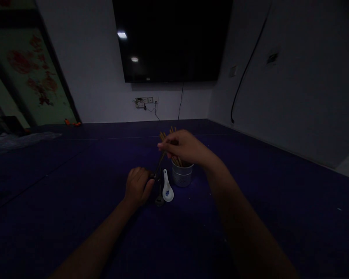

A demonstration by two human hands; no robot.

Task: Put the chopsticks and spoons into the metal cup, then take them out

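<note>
My right hand (pixel 183 147) is closed in a pinch on the upper end of a thin dark metal utensil (pixel 159 164), which slants down to the left. Its lower end meets my left hand (pixel 138 186), which rests low with curled fingers around something dark that I cannot make out. Just right of that hand lies a metal spoon (pixel 159 200), its bowl toward me. Beside it is a white ceramic soup spoon (pixel 168 193) with a blue mark. A perforated metal utensil holder (pixel 182 178) stands behind my right hand, with several wooden chopsticks (pixel 178 162) leaning in it.
Everything rests on a wide dark blue surface (pixel 104 162) with seams. Crumpled clear plastic (pixel 20 141) lies at far left, and small orange objects (pixel 72 123) are by the wall. Sockets with cables (pixel 145 101) sit under a wall-mounted television (pixel 174 42).
</note>
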